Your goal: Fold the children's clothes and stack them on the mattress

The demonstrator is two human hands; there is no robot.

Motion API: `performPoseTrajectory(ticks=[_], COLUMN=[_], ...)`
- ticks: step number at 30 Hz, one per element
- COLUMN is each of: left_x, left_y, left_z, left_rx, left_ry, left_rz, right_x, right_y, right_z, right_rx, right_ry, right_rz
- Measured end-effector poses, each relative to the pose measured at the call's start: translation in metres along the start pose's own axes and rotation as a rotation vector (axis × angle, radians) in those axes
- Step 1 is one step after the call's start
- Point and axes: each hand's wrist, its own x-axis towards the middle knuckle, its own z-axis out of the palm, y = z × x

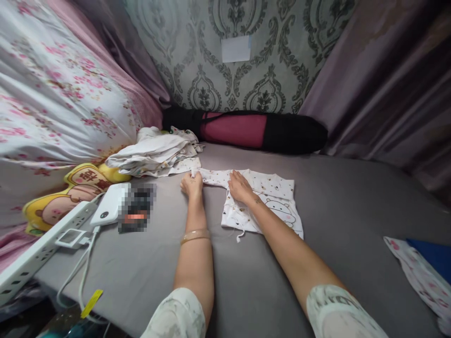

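A small white baby top point(269, 185) with a tiny scattered print and a cartoon animal face lies on the grey sheet point(268, 286). One sleeve stretches out to the left, and its end is pinched in my left hand point(192, 184), which wears a bangle at the wrist. My right hand point(240, 188) rests flat on the garment near the base of that sleeve, fingers stretched out and partly covering the cloth. A thin white tie hangs from the lower edge. My right forearm hides part of the animal picture.
Crumpled white clothes point(158, 150) are heaped beyond my left hand. A long black and maroon bag point(234, 130) lies along the wall. At left are a yellow cushion point(52, 209), a power strip point(45, 244), a white power bank point(111, 204) and cables; folded cloth point(419, 277) lies at right.
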Motion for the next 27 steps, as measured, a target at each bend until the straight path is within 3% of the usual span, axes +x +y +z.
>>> performPoseTrajectory(ticks=[2, 6, 9, 18, 27], left_x=[0.007, 0.011, 0.009, -0.001, -0.022], left_y=[0.002, 0.009, 0.013, 0.026, 0.042], left_z=[0.003, 0.010, 0.012, 0.009, 0.016], left_rx=[-0.284, -0.868, -1.117, -1.276, -1.313], left_ry=[-0.034, -0.129, -0.247, -0.400, -0.509], left_rz=[-0.060, -0.312, -0.420, -0.364, -0.193], right_x=[0.001, 0.004, 0.009, 0.031, 0.042], right_y=[0.001, 0.004, 0.003, -0.002, 0.001], right_z=[0.000, -0.007, -0.015, -0.044, -0.045], right_rx=[-0.008, -0.033, -0.051, -0.140, -0.091], right_ry=[-0.035, -0.146, -0.219, -0.298, -0.331], right_rz=[0.017, 0.029, 0.041, 0.090, 0.135])
